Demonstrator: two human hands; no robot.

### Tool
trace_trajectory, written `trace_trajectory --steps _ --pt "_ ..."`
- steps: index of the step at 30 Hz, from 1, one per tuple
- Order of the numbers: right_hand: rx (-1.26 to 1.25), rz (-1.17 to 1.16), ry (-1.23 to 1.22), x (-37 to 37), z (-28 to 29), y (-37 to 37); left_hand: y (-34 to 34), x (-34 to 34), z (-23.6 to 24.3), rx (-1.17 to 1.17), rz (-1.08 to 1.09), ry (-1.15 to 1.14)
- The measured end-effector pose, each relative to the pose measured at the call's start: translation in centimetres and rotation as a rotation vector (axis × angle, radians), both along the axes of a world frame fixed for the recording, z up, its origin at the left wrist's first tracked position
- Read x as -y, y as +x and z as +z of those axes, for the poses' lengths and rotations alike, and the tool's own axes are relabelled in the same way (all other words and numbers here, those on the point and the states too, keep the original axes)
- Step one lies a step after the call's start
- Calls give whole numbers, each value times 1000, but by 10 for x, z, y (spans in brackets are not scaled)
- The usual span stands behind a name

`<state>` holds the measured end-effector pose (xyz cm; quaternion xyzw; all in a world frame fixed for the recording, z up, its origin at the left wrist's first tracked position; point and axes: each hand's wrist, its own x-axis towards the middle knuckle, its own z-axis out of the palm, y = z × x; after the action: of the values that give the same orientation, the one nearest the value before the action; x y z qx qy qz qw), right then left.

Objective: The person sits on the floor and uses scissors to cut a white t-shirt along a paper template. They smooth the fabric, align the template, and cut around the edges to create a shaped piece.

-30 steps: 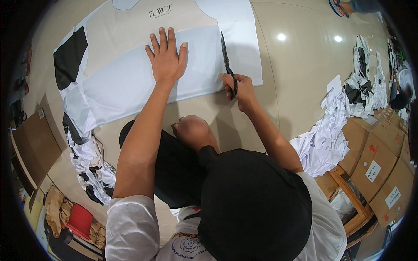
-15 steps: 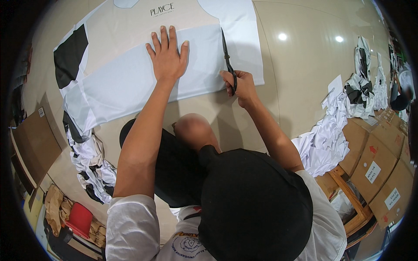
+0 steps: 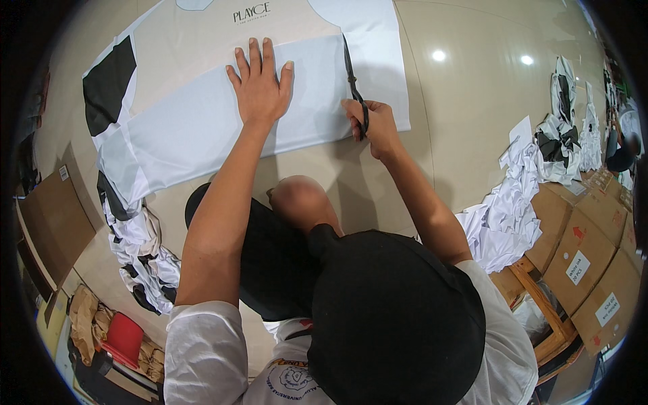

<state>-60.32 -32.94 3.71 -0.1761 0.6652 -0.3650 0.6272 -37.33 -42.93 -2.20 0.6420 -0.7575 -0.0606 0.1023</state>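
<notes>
A large piece of printed fabric (image 3: 192,74), cream with white and black parts, lies spread on the tiled floor ahead of me. My left hand (image 3: 260,91) rests flat on it with fingers spread, pressing near its middle. In my right hand (image 3: 374,125) is a pair of black scissors (image 3: 351,79), gripped by the handles at the fabric's near right edge. The blades point away from me, along the border between the white part under my left hand and the white strip on the right. Whether the blades are parted I cannot make out.
Crumpled white cloth (image 3: 503,209) lies to the right, beside stacked cardboard boxes (image 3: 574,263) and a wooden stand (image 3: 557,337). Black-and-white fabric pieces (image 3: 145,256) are bunched at the left. Further left are a brown cardboard sheet (image 3: 57,219) and a red object (image 3: 123,339).
My right hand and the scissors have moved slightly away from me, further along the fabric. My left hand stays in place.
</notes>
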Motion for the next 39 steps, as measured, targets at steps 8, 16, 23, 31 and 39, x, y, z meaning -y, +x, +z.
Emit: trace_trajectory --steps 8,16,23,31,39 --pt "9 -11 -1 3 -3 2 0 0 -2 33 1 0" --pt "25 -2 -8 1 -8 0 0 0 -1 28 -2 -9" --pt "8 4 -8 16 1 -1 0 1 -1 25 -1 -7" --pt "16 5 20 21 0 -1 1 0 -1 9 -4 -4" --pt "5 7 -16 21 -2 -1 0 0 -2 25 -2 -5"
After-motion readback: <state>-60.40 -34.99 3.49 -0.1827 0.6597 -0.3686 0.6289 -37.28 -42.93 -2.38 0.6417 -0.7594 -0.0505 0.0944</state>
